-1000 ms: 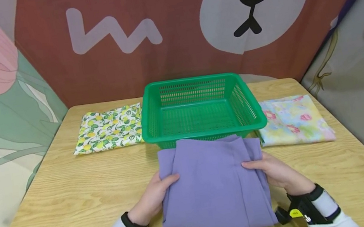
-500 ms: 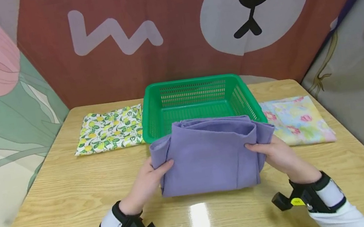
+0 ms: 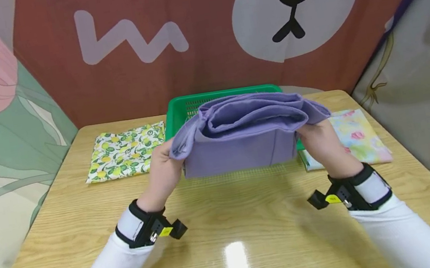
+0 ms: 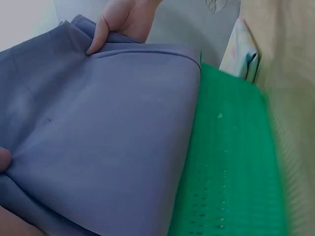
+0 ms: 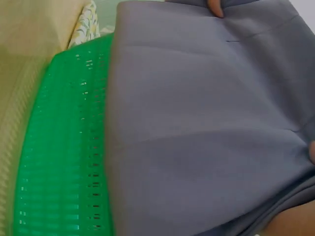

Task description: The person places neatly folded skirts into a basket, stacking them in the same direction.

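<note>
A folded purple cloth (image 3: 238, 151) is held up between both hands, in front of and partly over the green basket (image 3: 176, 112). My left hand (image 3: 164, 174) grips its left edge, and my right hand (image 3: 322, 143) grips the right edge. Folded layers show along the cloth's top. In the left wrist view the cloth (image 4: 118, 123) hangs beside the basket's perforated wall (image 4: 231, 147), with the right hand's thumb lying on the fabric. From the right wrist the cloth (image 5: 197, 88) covers most of the view. Most of the basket's inside is hidden behind the cloth.
On the wooden table (image 3: 264, 238), a folded lemon-print cloth (image 3: 126, 154) lies left of the basket. A folded pastel floral cloth (image 3: 359, 135) lies to its right, partly hidden by the right hand. A brown printed curtain (image 3: 205, 70) hangs behind the table.
Both hands have lifted the purple cloth off the near table and carried it forward to the basket. The cloth has tipped so that its folded top layers show.
</note>
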Available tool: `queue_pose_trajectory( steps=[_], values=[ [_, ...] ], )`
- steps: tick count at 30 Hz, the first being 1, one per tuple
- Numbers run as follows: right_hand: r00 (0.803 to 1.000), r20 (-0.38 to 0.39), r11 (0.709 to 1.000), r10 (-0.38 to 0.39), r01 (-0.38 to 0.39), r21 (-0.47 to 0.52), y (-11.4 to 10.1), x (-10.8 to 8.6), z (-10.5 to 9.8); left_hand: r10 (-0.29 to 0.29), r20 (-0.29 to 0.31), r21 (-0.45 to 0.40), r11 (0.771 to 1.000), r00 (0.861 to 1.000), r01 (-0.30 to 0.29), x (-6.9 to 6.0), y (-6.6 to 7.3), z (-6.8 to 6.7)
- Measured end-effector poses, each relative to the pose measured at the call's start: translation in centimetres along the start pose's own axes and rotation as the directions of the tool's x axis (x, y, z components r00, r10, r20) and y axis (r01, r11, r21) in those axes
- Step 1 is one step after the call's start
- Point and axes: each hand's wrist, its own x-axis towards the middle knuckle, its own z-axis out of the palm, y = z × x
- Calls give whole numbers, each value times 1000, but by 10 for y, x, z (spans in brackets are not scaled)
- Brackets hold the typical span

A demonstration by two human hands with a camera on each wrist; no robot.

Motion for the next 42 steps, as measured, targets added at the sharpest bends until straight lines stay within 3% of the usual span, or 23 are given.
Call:
queue_pose_trajectory(
  steps=[4,7,11,16,18,22,26,32,36,42],
  values=[
    [994,-26,991,-110,112,77,5,16,2,49,-27,-23,998,998,-50,18,2,2],
    [987,-55,988,-152,153,3,8,29,2,38,-67,-45,998,997,-41,26,2,6],
    [993,-86,992,-87,78,-97,15,40,0,-49,-120,-50,998,992,44,34,-4,12],
    [995,-33,980,97,-102,-171,30,44,-6,-115,-109,94,988,987,126,43,-23,16],
    [981,-21,953,194,-194,-234,37,44,-8,-140,-92,156,976,986,153,47,-31,16],
    [931,-53,869,361,-357,-341,52,45,-10,-200,-50,256,944,978,207,51,-45,15],
    [889,-66,810,452,-440,-388,68,48,-14,-266,0,316,915,964,252,55,-54,15],
    [827,23,768,561,-510,-388,84,54,-17,-369,61,354,877,928,325,57,-61,13],
    [811,31,754,584,-528,-391,90,58,-18,-399,90,368,865,912,342,60,-62,12],
    [775,79,732,627,-553,-398,95,61,-17,-470,99,337,845,877,415,65,-66,14]
  ],
)
